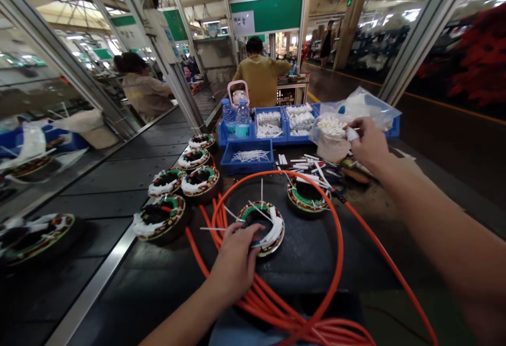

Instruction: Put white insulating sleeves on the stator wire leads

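My left hand (237, 254) is closed on the near left side of a motor stator (278, 230), a ring with green insulation, copper windings and white sleeves. Thin white strips stick out from the ring. My right hand (367, 143) is at the clear plastic bag (332, 143) of small white pieces, its fingers pinched together. Something white shows at those fingertips, perhaps a piece or a finger covering; I cannot tell which. A second stator (306, 206) sits to the right, with white tubes and tools behind it.
An orange hose (340, 251) loops around the held stator and coils at the front. Several finished-looking stators (201, 183) stand at left beside the conveyor (98, 185). Blue bins (247, 167) with white tubes and strips line the back, near water bottles (242, 119). Co-workers sit beyond.
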A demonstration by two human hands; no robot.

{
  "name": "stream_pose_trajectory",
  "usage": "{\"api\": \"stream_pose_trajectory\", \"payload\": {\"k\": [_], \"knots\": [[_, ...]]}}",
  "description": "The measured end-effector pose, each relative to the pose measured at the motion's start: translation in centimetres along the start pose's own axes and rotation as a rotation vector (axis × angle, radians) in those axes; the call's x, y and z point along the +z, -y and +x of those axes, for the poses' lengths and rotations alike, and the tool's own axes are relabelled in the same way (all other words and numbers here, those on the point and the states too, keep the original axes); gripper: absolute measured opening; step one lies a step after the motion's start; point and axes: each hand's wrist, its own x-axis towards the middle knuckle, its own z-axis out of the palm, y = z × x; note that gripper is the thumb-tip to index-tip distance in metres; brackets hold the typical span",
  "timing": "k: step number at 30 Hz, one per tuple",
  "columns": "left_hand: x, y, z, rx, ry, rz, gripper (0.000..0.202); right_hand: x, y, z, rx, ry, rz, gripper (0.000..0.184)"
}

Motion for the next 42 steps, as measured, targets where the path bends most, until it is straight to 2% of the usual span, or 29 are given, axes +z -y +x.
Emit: {"api": "stream_pose_trajectory", "payload": {"k": [3,6,8,10,11,12,14,18,23,28,30,33,34,36,39,40,42], "knots": [[0.0,0.1,-0.2,-0.03,0.041,-0.043,0.034,-0.8,3.0,-1.9,-0.078,-0.025,0.017,0.019],[-0.5,0.2,-0.5,0.023,0.083,-0.045,0.042,-2.1,7.1,-6.6,-0.179,-0.003,0.173,0.016],[-0.7,0.2,-0.7,0.039,0.075,-0.031,0.044,-3.1,9.7,-11.5,-0.269,0.09,0.282,0.014],[-0.9,0.2,-0.8,0.039,0.073,-0.029,0.046,-4.2,11.6,-17.0,-0.434,0.322,0.452,0.027],[-0.9,0.1,-0.7,0.037,0.084,-0.035,0.047,-4.7,12.1,-19.5,-0.525,0.407,0.449,0.034],[-0.8,0.1,-0.7,0.032,0.096,-0.043,0.049,-5.2,12.5,-21.8,-0.614,0.437,0.458,0.042],[-0.6,0.0,-0.6,0.002,0.093,-0.071,0.048,-5.7,12.6,-25.5,-0.681,0.472,0.424,0.056],[-0.3,-0.2,-0.2,-0.091,0.048,-0.128,0.041,-5.5,11.5,-29.2,-0.628,0.511,0.411,0.066],[-0.5,-0.3,-0.2,-0.077,0.088,-0.096,0.045,-5.3,10.6,-30.2,-0.557,0.588,0.448,0.063],[-0.4,-0.3,-0.4,-0.038,0.099,-0.033,0.044,-5.3,11.6,-29.4,-0.646,0.525,0.431,0.06],[-0.2,-0.4,-0.4,-0.024,0.102,0.022,0.043,-4.4,12.2,-28.9,-0.662,0.496,0.429,0.055],[0.1,-0.5,-0.3,-0.03,0.089,0.028,0.051,-1.7,13.0,-27.8,-0.624,0.495,0.44,0.04],[0.2,-0.5,-0.3,-0.049,0.063,-0.007,0.057,-0.6,13.3,-27.3,-0.568,0.511,0.457,0.035],[0.3,-0.5,-0.4,-0.084,-0.012,-0.094,0.062,1.5,14.0,-26.2,-0.358,0.555,0.529,0.027],[0.7,-0.2,-0.7,-0.02,-0.114,-0.139,0.037,3.3,15.0,-24.7,0.076,0.605,0.72,0.011],[0.8,-0.2,-0.9,0.026,-0.141,-0.129,0.029,3.5,15.2,-24.5,0.187,0.616,0.798,0.008],[1.1,0.0,-1.1,0.122,-0.191,-0.098,0.026,3.4,15.3,-24.3,0.327,0.646,0.93,0.013]]}}
